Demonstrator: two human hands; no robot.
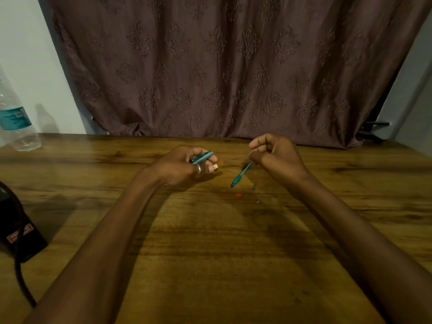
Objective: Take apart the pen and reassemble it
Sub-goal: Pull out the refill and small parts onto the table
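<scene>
Two hands are working above the wooden table (210,242): the left hand (184,166) is curling around a teal pen barrel (202,157), while the right hand (273,153) is pinching a thin refill (240,157), a light, bendable piece probably best gripped near its thicker end.

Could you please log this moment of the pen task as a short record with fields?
left hand: closed around a teal pen piece; ring on one finger
right hand: fingers pinched on a thin refill, with a teal barrel section hanging toward the table
loose parts: small red piece and two tiny bits lying on the wooden table
pen state: apart, not reassembled
surroundings: water bottle far left, curtain behind
</scene>
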